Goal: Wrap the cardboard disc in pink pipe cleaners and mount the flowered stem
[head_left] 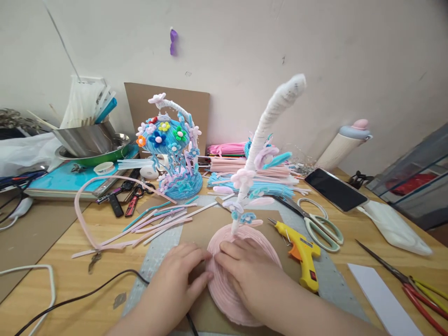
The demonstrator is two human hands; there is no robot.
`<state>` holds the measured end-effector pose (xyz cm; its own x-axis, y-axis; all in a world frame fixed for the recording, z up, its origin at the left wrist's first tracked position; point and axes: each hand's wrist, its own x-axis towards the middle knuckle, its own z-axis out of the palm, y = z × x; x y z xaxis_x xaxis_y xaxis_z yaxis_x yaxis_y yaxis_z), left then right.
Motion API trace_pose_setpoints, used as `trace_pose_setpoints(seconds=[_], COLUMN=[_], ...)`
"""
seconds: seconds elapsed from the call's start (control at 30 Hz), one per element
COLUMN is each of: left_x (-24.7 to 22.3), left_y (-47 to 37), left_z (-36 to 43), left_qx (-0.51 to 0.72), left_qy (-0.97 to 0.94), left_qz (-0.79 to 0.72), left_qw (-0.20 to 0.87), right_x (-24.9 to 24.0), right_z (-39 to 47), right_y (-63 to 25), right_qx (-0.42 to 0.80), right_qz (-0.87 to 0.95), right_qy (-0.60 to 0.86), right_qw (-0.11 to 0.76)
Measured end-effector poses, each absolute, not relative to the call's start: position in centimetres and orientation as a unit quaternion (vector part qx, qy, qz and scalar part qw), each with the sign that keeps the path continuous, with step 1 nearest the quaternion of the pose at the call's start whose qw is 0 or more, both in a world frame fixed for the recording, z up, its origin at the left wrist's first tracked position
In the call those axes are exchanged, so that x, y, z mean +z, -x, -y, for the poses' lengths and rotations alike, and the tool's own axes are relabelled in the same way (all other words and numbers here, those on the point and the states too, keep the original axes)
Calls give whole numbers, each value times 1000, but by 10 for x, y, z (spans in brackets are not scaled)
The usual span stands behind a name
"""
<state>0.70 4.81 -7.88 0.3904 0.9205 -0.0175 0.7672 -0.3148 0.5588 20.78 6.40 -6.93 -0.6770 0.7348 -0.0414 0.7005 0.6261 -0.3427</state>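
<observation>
A round pink coiled base (252, 305) lies on brown cardboard, and a white wrapped stem (259, 135) with pink, lilac and blue flowers rises from its far side, bending right at the top. My left hand (180, 275) touches the base's left edge with thumb and fingertips, the fingers slightly curled and apart. My right hand (247, 268) lies on top of the base near the stem's foot, fingers spread over the coils. A yellow glue gun (304, 254) rests just right of the base.
Behind stands a blue flowered lamp-like craft (171, 140). Pipe cleaners (161, 224) lie left of the cardboard. Green-handled scissors (322, 228), a phone (336, 189), red-handled scissors (413, 287) and a white strip (383, 298) are at the right. A black cable (87, 294) crosses the left.
</observation>
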Motion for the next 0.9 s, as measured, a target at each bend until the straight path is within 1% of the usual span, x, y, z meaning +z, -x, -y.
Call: trace_pose_setpoints(seconds=[0.17,0.53,0.77,0.9], left_x=[-82,-80,-80,-79], left_y=[-7,-7,-9,-11], left_z=[-48,-46,-42,-39], left_qx=[168,185,209,185], left_qy=[-778,-796,-811,-813], left_qz=[-544,-526,-508,-516], left_qw=[265,236,202,195], right_x=[-73,-72,-71,-68], right_z=[-64,-63,-61,-57], right_y=[-208,-207,-205,-205], right_qx=[137,112,51,53], right_qz=[913,924,941,936], right_qy=[381,365,335,345], right_qw=[36,-3,15,36])
